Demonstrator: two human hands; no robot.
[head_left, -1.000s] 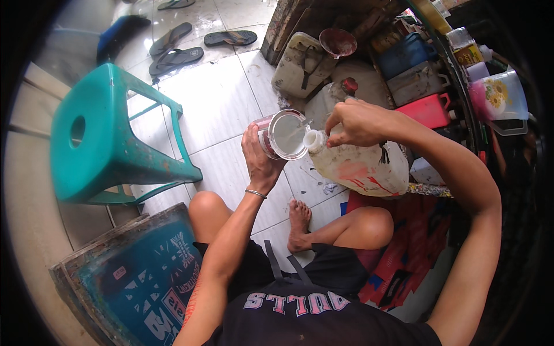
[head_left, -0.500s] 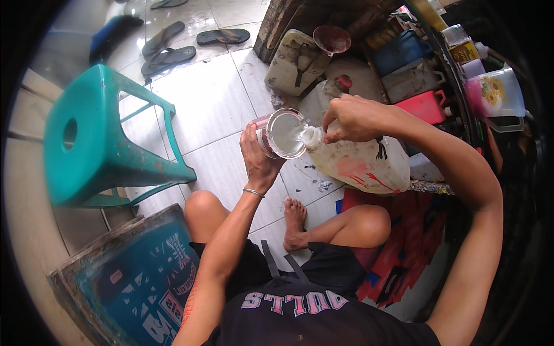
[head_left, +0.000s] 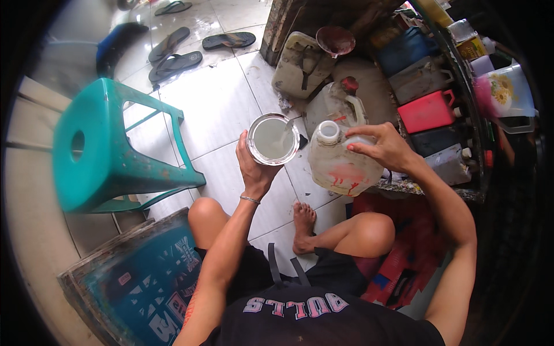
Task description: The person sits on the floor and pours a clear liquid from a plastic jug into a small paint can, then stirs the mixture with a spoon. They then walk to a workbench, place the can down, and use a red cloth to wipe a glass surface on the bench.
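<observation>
Holding one can point(head_left: 272, 162), the left hand point(head_left: 257, 173) sits near one open jug point(head_left: 345, 161).

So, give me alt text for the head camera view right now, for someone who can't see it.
A person's left hand holds an open round tin of pale liquid, while the right hand is at an uncapped, red-stained jug. A green stool stands at the left on the white tiled floor.
</observation>
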